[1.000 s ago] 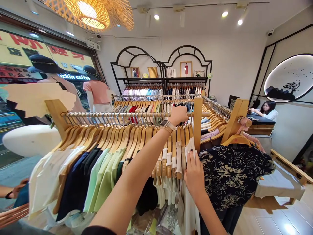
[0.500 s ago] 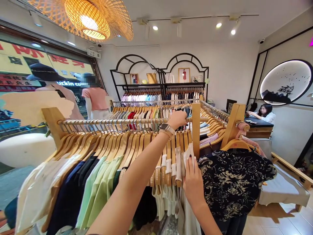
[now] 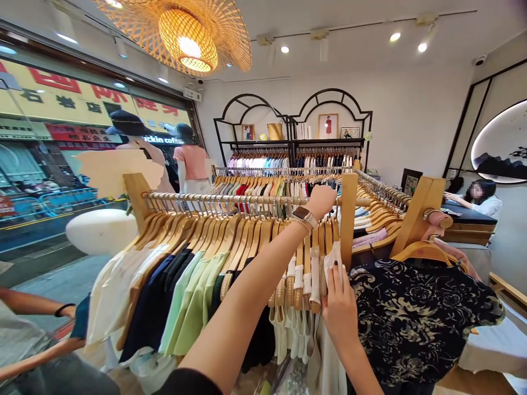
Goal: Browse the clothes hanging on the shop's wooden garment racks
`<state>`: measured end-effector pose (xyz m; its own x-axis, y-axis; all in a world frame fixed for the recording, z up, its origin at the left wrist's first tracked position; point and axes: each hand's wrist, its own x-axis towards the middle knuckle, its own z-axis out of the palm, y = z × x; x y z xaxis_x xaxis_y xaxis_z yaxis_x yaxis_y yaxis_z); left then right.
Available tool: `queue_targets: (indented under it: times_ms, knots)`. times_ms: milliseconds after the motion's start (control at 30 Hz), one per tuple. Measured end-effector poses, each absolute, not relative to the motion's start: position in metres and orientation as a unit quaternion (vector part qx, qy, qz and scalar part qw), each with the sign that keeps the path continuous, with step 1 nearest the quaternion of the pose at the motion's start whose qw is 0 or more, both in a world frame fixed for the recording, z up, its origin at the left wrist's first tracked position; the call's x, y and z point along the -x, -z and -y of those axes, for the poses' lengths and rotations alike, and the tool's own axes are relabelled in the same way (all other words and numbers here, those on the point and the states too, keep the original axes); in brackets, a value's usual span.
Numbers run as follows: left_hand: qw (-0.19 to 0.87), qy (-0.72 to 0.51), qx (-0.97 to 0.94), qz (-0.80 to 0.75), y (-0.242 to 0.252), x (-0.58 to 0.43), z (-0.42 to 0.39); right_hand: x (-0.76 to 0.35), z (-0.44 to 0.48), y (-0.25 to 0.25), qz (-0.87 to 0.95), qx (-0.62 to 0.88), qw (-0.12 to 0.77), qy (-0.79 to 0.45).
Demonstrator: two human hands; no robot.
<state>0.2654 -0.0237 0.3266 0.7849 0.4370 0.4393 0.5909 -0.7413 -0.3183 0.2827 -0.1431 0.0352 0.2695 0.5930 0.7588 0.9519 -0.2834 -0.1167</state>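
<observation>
- metal clothes rail (image 3: 247, 198), wooden hangers along it
- left hand (image 3: 320, 202) on rail, fingers curled over, tips hidden
- white top (image 3: 333, 260) hanging lengthwise on its hanger, right hand nearer
- right hand (image 3: 340, 314), fingers pressed together, pinching top's lower edge
- black floral blouse (image 3: 420, 321) just right of right hand

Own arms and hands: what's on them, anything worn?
The left hand has a square-faced smartwatch on a light band, with a beaded bracelet beside it. A black sleeve shows at the bottom of that arm. The right hand has a bare wrist; its fingers have dark-painted nails.
</observation>
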Motion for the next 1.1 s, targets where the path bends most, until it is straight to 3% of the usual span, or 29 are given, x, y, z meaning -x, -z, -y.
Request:
queue_targets:
  times_ms: [567,767,933,1100]
  knots:
    - [0.216,0.182,0.911,0.301,-0.327,-0.266,0.026,-0.285,0.140,-0.027,0.533,0.726,0.299,0.315]
    - [0.232,0.168,0.911,0.295,-0.328,-0.263,0.026,-0.289,0.147,-0.028,0.545,0.683,0.400,0.279]
    - [0.242,0.158,0.913,0.288,-0.330,-0.264,0.020,-0.285,0.156,-0.026,0.508,0.667,0.527,0.141]
    - [0.246,0.155,0.913,0.287,-0.328,-0.267,0.019,-0.284,0.163,-0.008,0.459,0.656,0.598,0.040]
